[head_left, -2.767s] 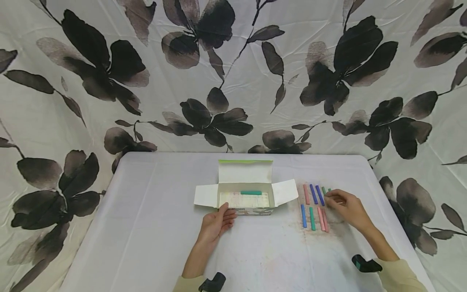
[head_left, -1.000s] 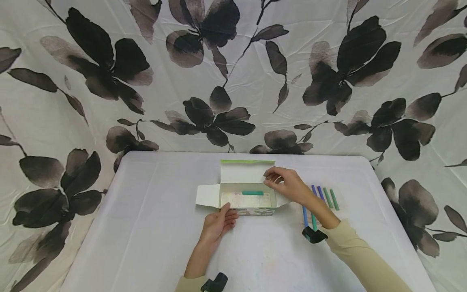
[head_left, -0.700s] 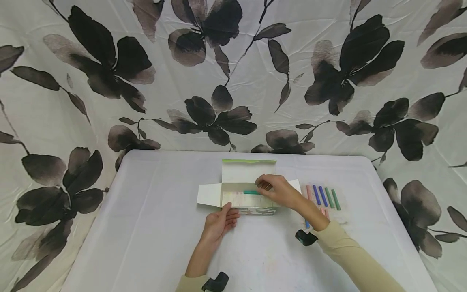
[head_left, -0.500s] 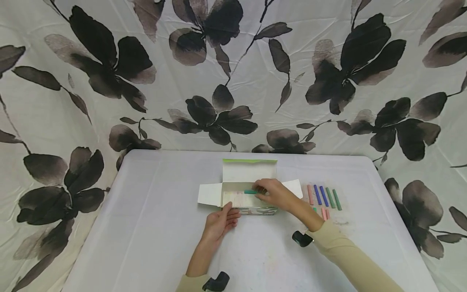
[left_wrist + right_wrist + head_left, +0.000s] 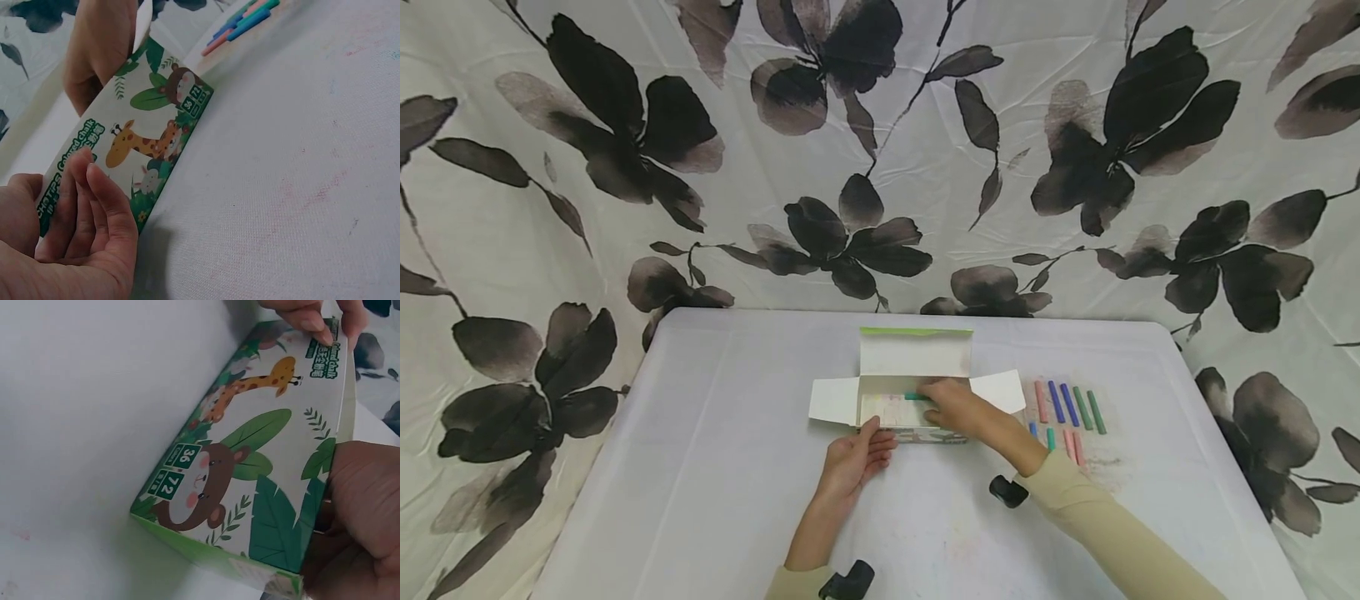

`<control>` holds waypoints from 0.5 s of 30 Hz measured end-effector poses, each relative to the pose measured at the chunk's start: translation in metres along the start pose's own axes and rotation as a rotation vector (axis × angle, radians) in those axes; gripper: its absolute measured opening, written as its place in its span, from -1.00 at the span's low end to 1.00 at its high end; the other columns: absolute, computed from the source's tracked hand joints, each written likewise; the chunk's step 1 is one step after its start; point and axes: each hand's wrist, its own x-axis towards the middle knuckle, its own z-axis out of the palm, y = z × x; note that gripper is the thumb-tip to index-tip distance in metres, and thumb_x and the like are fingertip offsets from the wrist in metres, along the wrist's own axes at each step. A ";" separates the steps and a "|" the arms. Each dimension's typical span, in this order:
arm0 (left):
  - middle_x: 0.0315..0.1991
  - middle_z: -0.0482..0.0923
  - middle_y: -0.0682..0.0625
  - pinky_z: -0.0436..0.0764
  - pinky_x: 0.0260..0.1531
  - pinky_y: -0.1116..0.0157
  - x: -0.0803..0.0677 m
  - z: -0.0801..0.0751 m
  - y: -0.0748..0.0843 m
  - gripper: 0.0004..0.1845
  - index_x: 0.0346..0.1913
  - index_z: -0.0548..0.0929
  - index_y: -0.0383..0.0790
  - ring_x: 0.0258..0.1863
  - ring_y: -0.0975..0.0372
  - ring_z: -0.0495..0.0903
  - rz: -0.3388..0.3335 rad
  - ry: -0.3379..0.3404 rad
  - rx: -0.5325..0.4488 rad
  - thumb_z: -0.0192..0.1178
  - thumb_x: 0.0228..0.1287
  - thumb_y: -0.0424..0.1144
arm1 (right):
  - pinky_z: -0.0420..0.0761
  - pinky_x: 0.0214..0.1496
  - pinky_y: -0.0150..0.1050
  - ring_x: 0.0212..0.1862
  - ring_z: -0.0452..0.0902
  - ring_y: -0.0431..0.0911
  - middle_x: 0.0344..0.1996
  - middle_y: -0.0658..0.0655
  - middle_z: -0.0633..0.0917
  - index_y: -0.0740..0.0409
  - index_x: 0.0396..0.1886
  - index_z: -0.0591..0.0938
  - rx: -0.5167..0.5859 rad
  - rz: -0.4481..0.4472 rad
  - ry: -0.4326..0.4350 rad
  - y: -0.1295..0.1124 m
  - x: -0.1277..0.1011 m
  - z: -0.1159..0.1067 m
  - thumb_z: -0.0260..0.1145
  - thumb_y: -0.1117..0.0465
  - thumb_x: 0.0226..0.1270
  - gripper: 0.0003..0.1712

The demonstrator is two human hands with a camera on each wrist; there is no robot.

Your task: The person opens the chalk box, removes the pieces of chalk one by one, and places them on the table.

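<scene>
An open chalk box (image 5: 880,385) stands upright on the table, lid and side flaps folded out. My left hand (image 5: 846,462) grips its front wall near the left end, thumb at the top edge and fingers against the printed face. My right hand (image 5: 955,408) reaches into the box over its right part. Its fingertips overlap the right end of a green chalk stick (image 5: 913,397) lying inside. In the right wrist view the box wall hides the right fingers, so I cannot tell whether they pinch the stick.
Right of the box, two rows of chalk sticks lie on the white table (image 5: 715,467): a pink stick (image 5: 1041,402), blue sticks (image 5: 1062,402) and green sticks (image 5: 1090,410) among them. Chalk dust marks the cloth there. A floral curtain (image 5: 820,167) hangs behind the table.
My right hand has moved left from the chalk rows, over the box and down into it, onto the right end of the green stick. My left hand keeps its hold on the box.
</scene>
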 end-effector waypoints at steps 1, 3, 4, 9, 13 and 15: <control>-0.21 0.74 -0.09 0.67 -0.29 0.46 0.000 0.000 0.000 -0.43 0.02 0.64 -0.56 -0.30 0.32 0.65 0.003 -0.003 0.003 0.17 0.55 0.04 | 0.66 0.03 -0.04 -0.02 0.67 0.10 -0.05 0.30 0.73 0.44 0.08 0.63 0.003 0.011 -0.012 -0.001 0.001 0.000 0.37 0.44 0.38 -0.69; -0.21 0.74 -0.09 0.67 -0.29 0.47 -0.001 0.000 0.000 -0.43 0.02 0.64 -0.57 -0.30 0.32 0.65 0.007 -0.007 0.003 0.17 0.55 0.04 | 0.64 0.06 -0.02 0.01 0.66 0.10 -0.03 0.29 0.72 0.43 0.09 0.63 0.002 0.027 -0.027 -0.002 0.001 0.000 0.35 0.45 0.39 -0.69; -0.20 0.74 -0.09 0.67 -0.28 0.47 0.000 0.000 0.000 -0.43 0.02 0.64 -0.56 -0.30 0.31 0.65 0.005 -0.008 0.005 0.16 0.55 0.04 | 0.64 0.06 -0.01 0.00 0.65 0.09 -0.03 0.29 0.72 0.43 0.10 0.62 -0.005 0.031 -0.032 -0.003 0.001 0.000 0.35 0.45 0.39 -0.69; -0.20 0.74 -0.10 0.67 -0.28 0.46 0.001 -0.001 -0.001 -0.44 0.00 0.65 -0.54 -0.28 0.29 0.66 -0.005 -0.002 0.012 0.17 0.55 0.04 | 0.61 -0.06 -0.04 -0.16 0.57 0.01 -0.16 0.23 0.70 0.41 0.01 0.64 -0.062 0.023 -0.039 -0.007 0.001 -0.001 0.37 0.47 0.36 -0.75; -0.22 0.74 -0.09 0.67 -0.29 0.46 0.001 -0.001 -0.002 -0.43 0.00 0.65 -0.55 -0.30 0.30 0.66 -0.002 0.001 0.011 0.17 0.55 0.05 | 0.61 -0.04 -0.04 -0.16 0.57 0.02 -0.18 0.20 0.68 0.39 -0.03 0.65 -0.131 -0.001 -0.030 -0.009 0.002 -0.001 0.39 0.47 0.33 -0.76; -0.22 0.75 -0.09 0.67 -0.29 0.46 0.001 -0.002 -0.002 -0.43 0.00 0.65 -0.55 -0.30 0.30 0.66 -0.002 0.002 0.009 0.17 0.55 0.05 | 0.61 -0.03 -0.05 -0.15 0.59 0.02 -0.18 0.19 0.69 0.38 -0.02 0.66 -0.164 -0.007 -0.028 -0.010 0.003 -0.001 0.39 0.48 0.32 -0.76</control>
